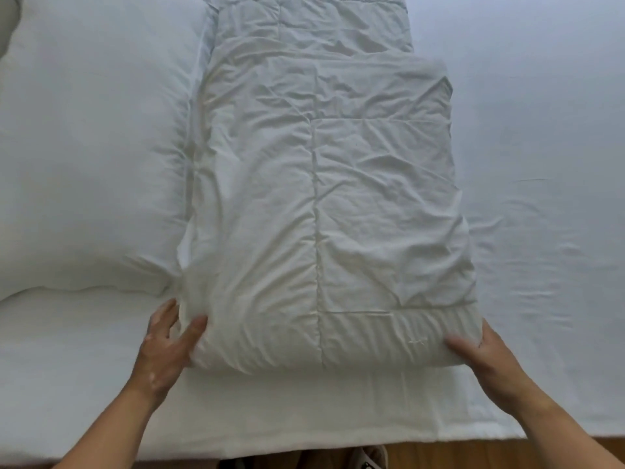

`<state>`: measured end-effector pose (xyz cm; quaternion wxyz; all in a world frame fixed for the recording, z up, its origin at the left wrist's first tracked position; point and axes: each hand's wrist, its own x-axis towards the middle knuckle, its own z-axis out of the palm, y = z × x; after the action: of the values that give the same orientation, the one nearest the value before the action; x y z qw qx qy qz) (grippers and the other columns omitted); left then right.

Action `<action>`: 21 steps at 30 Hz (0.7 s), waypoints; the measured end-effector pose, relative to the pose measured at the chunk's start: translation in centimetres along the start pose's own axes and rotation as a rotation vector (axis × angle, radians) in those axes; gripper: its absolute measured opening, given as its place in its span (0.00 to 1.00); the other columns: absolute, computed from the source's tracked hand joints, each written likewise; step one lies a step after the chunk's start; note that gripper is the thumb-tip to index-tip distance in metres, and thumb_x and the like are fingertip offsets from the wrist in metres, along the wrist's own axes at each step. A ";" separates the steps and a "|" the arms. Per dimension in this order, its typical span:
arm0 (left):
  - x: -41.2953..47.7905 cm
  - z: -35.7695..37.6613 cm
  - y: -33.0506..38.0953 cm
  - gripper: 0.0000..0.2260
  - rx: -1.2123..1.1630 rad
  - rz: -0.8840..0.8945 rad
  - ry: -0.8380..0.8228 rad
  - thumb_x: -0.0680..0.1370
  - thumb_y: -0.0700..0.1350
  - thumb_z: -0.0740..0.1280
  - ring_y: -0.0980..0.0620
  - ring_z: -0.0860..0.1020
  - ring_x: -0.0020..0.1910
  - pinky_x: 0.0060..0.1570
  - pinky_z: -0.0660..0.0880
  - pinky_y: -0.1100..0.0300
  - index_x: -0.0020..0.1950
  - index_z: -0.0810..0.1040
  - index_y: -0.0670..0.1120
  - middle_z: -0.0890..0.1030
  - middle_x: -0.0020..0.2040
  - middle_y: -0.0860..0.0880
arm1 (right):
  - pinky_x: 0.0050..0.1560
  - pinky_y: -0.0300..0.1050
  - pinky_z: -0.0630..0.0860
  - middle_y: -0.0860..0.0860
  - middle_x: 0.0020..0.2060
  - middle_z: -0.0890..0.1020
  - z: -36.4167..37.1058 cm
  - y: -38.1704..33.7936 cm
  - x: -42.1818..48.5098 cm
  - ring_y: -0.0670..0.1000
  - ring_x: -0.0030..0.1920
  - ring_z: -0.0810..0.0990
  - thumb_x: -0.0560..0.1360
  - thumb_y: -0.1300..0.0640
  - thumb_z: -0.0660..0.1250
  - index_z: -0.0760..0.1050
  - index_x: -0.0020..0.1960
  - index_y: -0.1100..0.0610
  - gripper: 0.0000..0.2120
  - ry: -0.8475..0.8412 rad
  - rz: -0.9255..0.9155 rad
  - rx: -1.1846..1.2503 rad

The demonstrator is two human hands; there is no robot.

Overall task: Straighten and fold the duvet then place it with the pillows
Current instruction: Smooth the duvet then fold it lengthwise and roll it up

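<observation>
White bed (541,130) underneath. Folded duvet (321,198), long axis near-to-far, touching pillows (84,147) on its left. Left grip (165,346) and right grip (487,360) clasping near corners, thumbs atop, right fingers seemingly underneath; equally near.

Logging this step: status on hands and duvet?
Left hand, right hand grip near corners of folded duvet. Duvet on bed, beside pillow. Nothing in the way.
</observation>
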<state>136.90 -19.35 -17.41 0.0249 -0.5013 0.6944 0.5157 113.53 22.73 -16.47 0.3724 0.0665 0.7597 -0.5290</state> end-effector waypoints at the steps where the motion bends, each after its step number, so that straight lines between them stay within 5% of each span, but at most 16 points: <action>1: -0.1 0.0 -0.2 0.36 -0.043 -0.017 -0.111 0.64 0.68 0.74 0.55 0.80 0.61 0.60 0.75 0.52 0.69 0.75 0.55 0.80 0.64 0.55 | 0.56 0.58 0.80 0.52 0.55 0.85 -0.5 0.5 0.1 0.55 0.56 0.84 0.62 0.46 0.82 0.76 0.64 0.51 0.34 -0.102 0.063 0.005; 4: -0.5 1.1 -0.2 0.43 -0.119 -0.074 -0.274 0.55 0.66 0.81 0.53 0.82 0.57 0.57 0.78 0.50 0.67 0.74 0.56 0.84 0.59 0.53 | 0.60 0.66 0.79 0.56 0.57 0.84 -0.9 1.4 0.9 0.59 0.58 0.84 0.53 0.48 0.85 0.75 0.66 0.55 0.44 -0.210 0.195 0.012; 7: -1.3 2.4 0.1 0.40 -0.189 -0.114 -0.226 0.55 0.64 0.81 0.49 0.84 0.54 0.57 0.79 0.46 0.64 0.78 0.52 0.85 0.56 0.51 | 0.56 0.64 0.81 0.57 0.58 0.84 0.1 1.6 1.0 0.61 0.57 0.84 0.45 0.50 0.89 0.75 0.65 0.57 0.51 -0.171 0.244 0.147; 13: -6.5 3.7 2.0 0.13 -0.217 -0.131 -0.065 0.73 0.48 0.76 0.47 0.84 0.52 0.56 0.80 0.45 0.57 0.81 0.51 0.86 0.52 0.50 | 0.60 0.63 0.79 0.57 0.53 0.86 0.5 0.4 -3.6 0.58 0.53 0.86 0.51 0.50 0.87 0.79 0.61 0.60 0.40 -0.057 0.141 0.238; 16: -10.3 1.9 3.3 0.13 -0.194 -0.106 -0.044 0.74 0.48 0.75 0.46 0.84 0.52 0.55 0.80 0.44 0.57 0.80 0.50 0.86 0.52 0.50 | 0.60 0.65 0.79 0.59 0.51 0.86 -1.4 -1.4 -7.6 0.60 0.53 0.86 0.56 0.54 0.86 0.81 0.58 0.62 0.33 -0.083 0.106 0.202; 21: -19.7 -0.6 4.1 0.13 -0.184 -0.064 0.019 0.74 0.48 0.76 0.45 0.83 0.52 0.55 0.80 0.46 0.56 0.80 0.48 0.85 0.52 0.48 | 0.44 0.53 0.84 0.59 0.48 0.87 -3.8 -2.7 -16.9 0.58 0.48 0.87 0.43 0.44 0.88 0.82 0.55 0.63 0.45 -0.082 0.082 0.104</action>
<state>143.98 -6.69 -3.44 -0.0112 -0.5280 0.6281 0.5714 122.32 29.77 -3.05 0.4208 0.0951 0.7117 -0.5543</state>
